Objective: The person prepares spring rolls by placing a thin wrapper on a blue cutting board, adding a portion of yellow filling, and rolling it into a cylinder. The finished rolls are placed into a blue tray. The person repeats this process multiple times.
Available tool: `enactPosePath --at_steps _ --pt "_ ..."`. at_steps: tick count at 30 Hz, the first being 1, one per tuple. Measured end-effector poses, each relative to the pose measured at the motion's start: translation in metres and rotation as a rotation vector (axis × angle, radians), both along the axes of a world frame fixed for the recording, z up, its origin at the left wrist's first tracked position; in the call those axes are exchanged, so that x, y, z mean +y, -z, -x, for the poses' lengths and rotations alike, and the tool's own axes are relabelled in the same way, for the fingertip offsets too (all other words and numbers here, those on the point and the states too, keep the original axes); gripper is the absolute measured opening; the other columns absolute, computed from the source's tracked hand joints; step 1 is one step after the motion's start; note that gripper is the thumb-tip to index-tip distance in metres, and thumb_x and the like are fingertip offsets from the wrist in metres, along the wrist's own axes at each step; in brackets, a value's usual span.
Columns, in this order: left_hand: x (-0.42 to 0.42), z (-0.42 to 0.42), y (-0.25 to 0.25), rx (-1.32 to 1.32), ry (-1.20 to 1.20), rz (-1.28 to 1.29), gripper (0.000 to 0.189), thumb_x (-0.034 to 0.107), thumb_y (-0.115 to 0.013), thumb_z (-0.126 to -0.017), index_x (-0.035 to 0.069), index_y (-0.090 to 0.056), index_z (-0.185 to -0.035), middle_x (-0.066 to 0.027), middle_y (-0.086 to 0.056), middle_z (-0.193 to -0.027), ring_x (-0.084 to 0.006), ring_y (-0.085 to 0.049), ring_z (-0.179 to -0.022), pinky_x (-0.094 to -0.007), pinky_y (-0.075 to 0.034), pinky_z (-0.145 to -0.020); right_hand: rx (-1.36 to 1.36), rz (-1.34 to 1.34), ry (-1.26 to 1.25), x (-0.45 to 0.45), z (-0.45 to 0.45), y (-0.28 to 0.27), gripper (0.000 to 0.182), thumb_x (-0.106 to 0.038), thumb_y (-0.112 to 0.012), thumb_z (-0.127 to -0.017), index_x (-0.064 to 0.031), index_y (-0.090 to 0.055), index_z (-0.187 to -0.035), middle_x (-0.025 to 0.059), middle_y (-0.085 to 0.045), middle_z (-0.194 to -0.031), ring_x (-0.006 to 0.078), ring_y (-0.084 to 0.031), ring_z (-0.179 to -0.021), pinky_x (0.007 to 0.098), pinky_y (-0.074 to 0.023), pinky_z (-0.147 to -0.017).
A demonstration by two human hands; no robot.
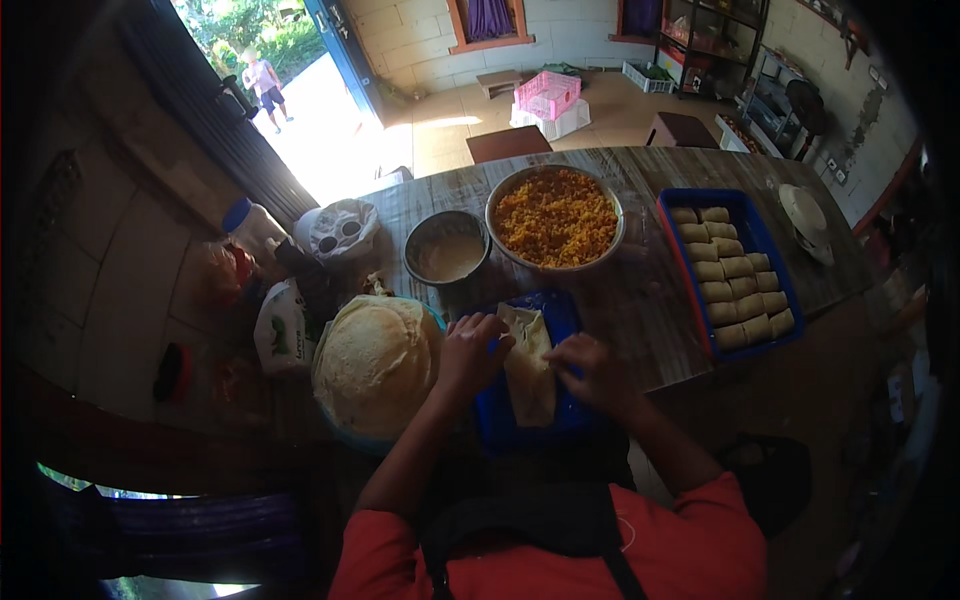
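Note:
A partly folded wrapper sheet (531, 375) lies on a blue plastic tray (491, 416) in front of me. My left hand (472, 349) is at the sheet's left edge, fingers bent, and my right hand (585, 367) has its fingertips on the right edge. Left of the tray, a stack of thin round wrappers (375, 364) is heaped on a turquoise container. Beyond the tray stand a bowl of pale paste (448, 255) and a metal bowl of orange, crumbly filling (555, 217). Rolled wrappers (739, 287) lie in rows in a blue tray (795, 311) at the right.
A plastic-lined white container (345, 229), a blue-lidded jar (251, 221) and a white packet (281, 326) stand at the left. Stacked white dishes (804, 214) are at the table's far right. Past the table are stools and a pink crate (547, 95). A person (265, 86) is outside the doorway.

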State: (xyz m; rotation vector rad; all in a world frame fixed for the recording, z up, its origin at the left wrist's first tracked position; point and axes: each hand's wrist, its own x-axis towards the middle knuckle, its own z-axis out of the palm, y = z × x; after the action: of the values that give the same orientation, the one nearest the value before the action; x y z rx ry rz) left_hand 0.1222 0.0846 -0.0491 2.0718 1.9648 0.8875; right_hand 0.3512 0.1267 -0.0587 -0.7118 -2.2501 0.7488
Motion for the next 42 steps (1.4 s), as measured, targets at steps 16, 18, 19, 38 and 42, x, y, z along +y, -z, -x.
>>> enactPosePath --at_steps 16,18,19,38,42 --pt "0.03 -0.012 0.028 0.287 -0.115 -0.055 0.012 0.02 -0.065 -0.075 0.01 -0.061 -0.078 -0.0109 -0.061 -0.085 -0.0296 -0.06 -0.09 -0.0452 -0.04 -0.079 -0.107 -0.323 -0.048 0.064 0.046 0.027 0.016 -0.013 -0.067 -0.08 -0.0067 -0.069 -0.094 0.0116 -0.063 -0.091 0.0315 -0.06 -0.087 0.0427 -0.0484 -0.08" --pt "0.033 -0.011 0.02 0.274 -0.103 -0.106 0.008 0.017 -0.064 -0.076 0.01 -0.062 -0.08 -0.0102 -0.061 -0.088 -0.0292 -0.06 -0.091 -0.0443 -0.041 -0.08 -0.125 -0.346 -0.066 0.066 0.047 0.025 0.019 -0.012 -0.066 -0.078 -0.0067 -0.068 -0.096 0.0113 -0.063 -0.092 0.0315 -0.06 -0.087 0.0429 -0.0482 -0.079" --pt "0.034 -0.012 0.017 0.266 -0.09 -0.13 0.008 0.015 -0.063 -0.076 0.011 -0.062 -0.082 -0.0099 -0.06 -0.089 -0.029 -0.06 -0.092 -0.0438 -0.041 -0.08 -0.135 -0.348 -0.066 0.067 0.047 0.024 0.021 -0.011 -0.066 -0.078 -0.0067 -0.068 -0.098 0.0113 -0.063 -0.092 0.0315 -0.06 -0.087 0.043 -0.048 -0.079" --pt "0.051 0.008 0.024 0.138 0.033 0.002 0.044 0.029 -0.068 -0.079 0.006 -0.055 -0.114 -0.0166 -0.06 -0.114 -0.0374 -0.053 -0.113 -0.0517 -0.036 -0.096 -0.027 -0.293 -0.083 0.086 0.05 -0.015 0.052 -0.021 -0.067 -0.084 -0.0021 -0.053 -0.131 0.0214 -0.055 -0.127 0.0384 -0.05 -0.121 0.0513 -0.0372 -0.103" --pt "0.033 0.002 0.017 0.242 0.023 -0.054 0.073 0.035 -0.068 -0.081 0.001 -0.04 -0.139 -0.0193 -0.043 -0.144 -0.0367 -0.033 -0.139 -0.0548 -0.013 -0.116 0.236 -0.676 0.228 0.082 0.064 -0.149 0.088 -0.059 -0.052 -0.091 -0.0046 -0.022 -0.153 0.026 -0.012 -0.158 0.0418 -0.01 -0.147 0.0592 -0.0121 -0.116"
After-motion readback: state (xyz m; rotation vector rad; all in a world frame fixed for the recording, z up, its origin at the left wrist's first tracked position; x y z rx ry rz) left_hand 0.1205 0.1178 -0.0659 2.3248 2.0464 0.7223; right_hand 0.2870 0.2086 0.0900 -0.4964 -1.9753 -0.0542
